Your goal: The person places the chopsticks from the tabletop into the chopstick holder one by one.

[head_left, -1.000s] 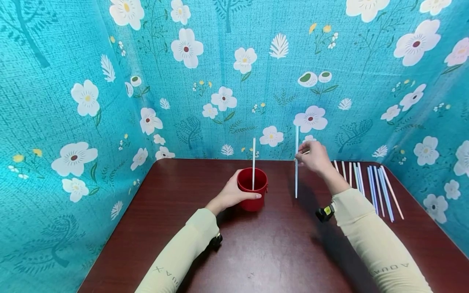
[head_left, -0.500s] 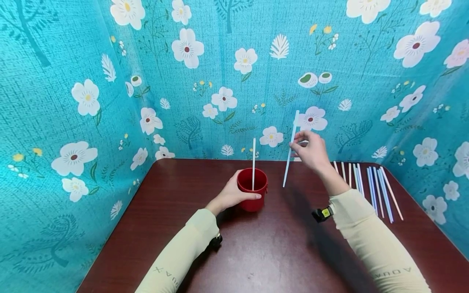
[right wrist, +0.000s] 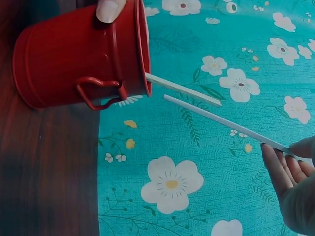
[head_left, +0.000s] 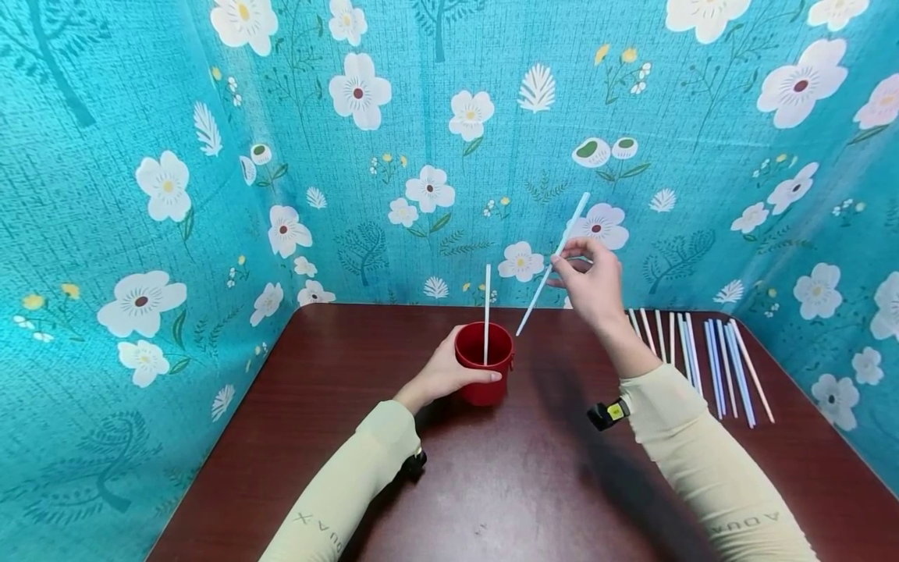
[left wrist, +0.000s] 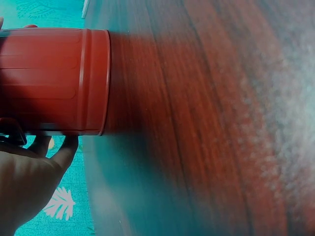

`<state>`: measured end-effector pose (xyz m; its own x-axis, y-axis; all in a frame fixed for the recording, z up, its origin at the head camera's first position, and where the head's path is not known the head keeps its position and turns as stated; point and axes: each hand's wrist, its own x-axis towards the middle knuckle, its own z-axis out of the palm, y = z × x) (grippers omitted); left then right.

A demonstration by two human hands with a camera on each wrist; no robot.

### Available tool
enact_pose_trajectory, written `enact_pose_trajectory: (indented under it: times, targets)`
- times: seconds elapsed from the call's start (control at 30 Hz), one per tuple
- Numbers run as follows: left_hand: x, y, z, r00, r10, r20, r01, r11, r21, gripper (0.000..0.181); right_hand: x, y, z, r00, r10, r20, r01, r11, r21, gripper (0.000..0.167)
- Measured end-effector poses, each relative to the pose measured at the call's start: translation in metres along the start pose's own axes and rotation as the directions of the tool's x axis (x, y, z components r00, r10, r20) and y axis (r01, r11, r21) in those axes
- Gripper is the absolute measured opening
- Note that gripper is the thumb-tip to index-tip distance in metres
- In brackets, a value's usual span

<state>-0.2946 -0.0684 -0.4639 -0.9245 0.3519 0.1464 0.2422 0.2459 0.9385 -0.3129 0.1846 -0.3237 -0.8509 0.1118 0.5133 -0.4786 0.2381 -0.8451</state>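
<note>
In the head view my left hand (head_left: 449, 368) grips a small red bucket (head_left: 485, 386) standing upright on the table, thumb across its front near the rim. A white, straw-like stick (head_left: 488, 312) stands in the bucket, rising well above the rim. My right hand (head_left: 593, 282) pinches a thin pale-blue stick (head_left: 537, 297) between thumb and fingers. This stick slants, its lower end just right of the bucket's rim and apart from it. The right wrist view shows the gap between the pale-blue stick (right wrist: 221, 119) and the bucket (right wrist: 74, 59), whose side has a loop handle (right wrist: 101, 88).
Two groups of similar sticks, white, pinkish and blue, lie on the right of the table: one group (head_left: 672, 336) nearer my right forearm, another (head_left: 733, 367) farther right. A blue flowered cloth (head_left: 393, 257) hangs behind the dark red-brown table (head_left: 337, 343).
My right hand has risen and moved left toward the bucket, tilting the pale-blue stick from nearly upright to slanted, lower end leftward. The left hand and bucket have stayed put.
</note>
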Motion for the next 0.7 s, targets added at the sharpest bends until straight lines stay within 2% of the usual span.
enact_pose_trajectory:
  times: [0.3,0.7]
  targets:
    - [0.002,-0.002,0.000,1.000,0.006,0.005,-0.006,1.000,-0.005,0.086,-0.001,0.009,0.012,0.999,0.002,0.032,-0.003,0.999,0.037,0.028]
    - [0.001,-0.001,-0.001,1.000,0.001,0.008,-0.001,1.000,-0.012,0.088,-0.007,0.029,0.025,0.996,0.038,0.082,-0.041,0.999,0.028,0.027]
